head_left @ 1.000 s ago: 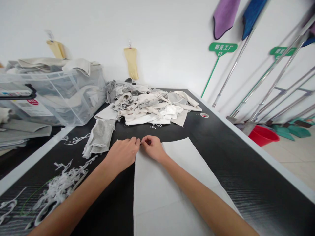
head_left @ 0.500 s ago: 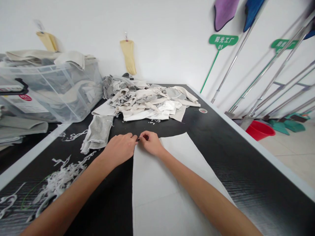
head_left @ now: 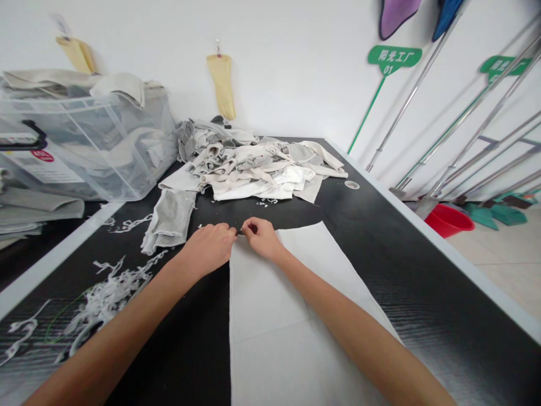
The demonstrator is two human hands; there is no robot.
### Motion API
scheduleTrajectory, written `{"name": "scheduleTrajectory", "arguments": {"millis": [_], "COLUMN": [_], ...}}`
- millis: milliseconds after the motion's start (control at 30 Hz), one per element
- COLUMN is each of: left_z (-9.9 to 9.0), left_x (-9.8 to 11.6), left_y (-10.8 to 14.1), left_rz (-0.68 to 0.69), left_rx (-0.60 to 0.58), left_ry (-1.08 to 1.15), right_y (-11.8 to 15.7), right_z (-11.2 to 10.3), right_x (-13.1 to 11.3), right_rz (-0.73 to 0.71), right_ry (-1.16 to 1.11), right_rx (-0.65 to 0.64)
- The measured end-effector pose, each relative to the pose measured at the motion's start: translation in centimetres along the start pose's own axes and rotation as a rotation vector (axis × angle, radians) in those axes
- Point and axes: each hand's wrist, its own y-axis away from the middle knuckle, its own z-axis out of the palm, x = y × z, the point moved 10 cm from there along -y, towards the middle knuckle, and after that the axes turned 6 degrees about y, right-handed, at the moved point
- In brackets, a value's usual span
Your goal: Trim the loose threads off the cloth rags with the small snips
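Seeing a clear bin stuffed with folded cloth at the counter's far left. My left hand and right hand meet, fingers pinched shut on the far corner of the white cloth lying flat on the counter, forearms stretched forward.

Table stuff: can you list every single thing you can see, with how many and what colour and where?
table: one, black with a pale edge, under everything
flat cloth: one, pale grey, spread in front of the person
cloth heap: one pile, white, cream and grey, far middle of the table
folded cloth: one, grey, left of the heap
scraps: many, white strips, near left of the table
bin: one, clear plastic, full of cloth, far left
tape roll: one, small, whitish, right of the heap
gloves: two, yellowish, hung on the wall
bucket: one, red, on the floor at right
left hand: at the flat cloth's far corner
right hand: pinching the same corner
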Motion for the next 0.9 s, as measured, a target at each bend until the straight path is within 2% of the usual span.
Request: {"name": "scheduleTrajectory", "arguments": {"millis": [233,400,533,600,700,800,900], "left_z": [-1.3,-3.7,-5.4,-5.3,-4.0,-2.7,-2.5], "left_x": [-2.3,-4.7,-5.5,-5.8,-6.3,-6.5,-5.8], "left_y": [0.4,3.4,8.6,11.9,17.0,21.9,25.9], "left_rz": [-0.016,-0.046,-0.070,-0.085,-0.117,-0.149,-0.142], "left_rx": [0.036,0.069,0.165,0.220,0.318,0.458,0.620], "left_ry": [0.098,0.146,0.176,0.178,0.183,0.182,0.242], "right_y": [-0.2,-0.3,-0.2,0.0,0.2,0.3,0.4], "right_z": [-0.1,-0.1,-0.4,-0.8,-1.7,-2.2,-0.8], "right_x": [0.5,0.9,0.4,-0.1,-1.6,-4.2,-8.1], "right_rz": [0.020,0.018,-0.014,-0.035,-0.068,-0.114,-0.185], "right_ry": [-0.012,-0.026,-0.020,-0.010,0.012,0.040,0.084], "right_rx": [0.011,0.026,0.042,0.059,0.090,0.084,0.002]}}
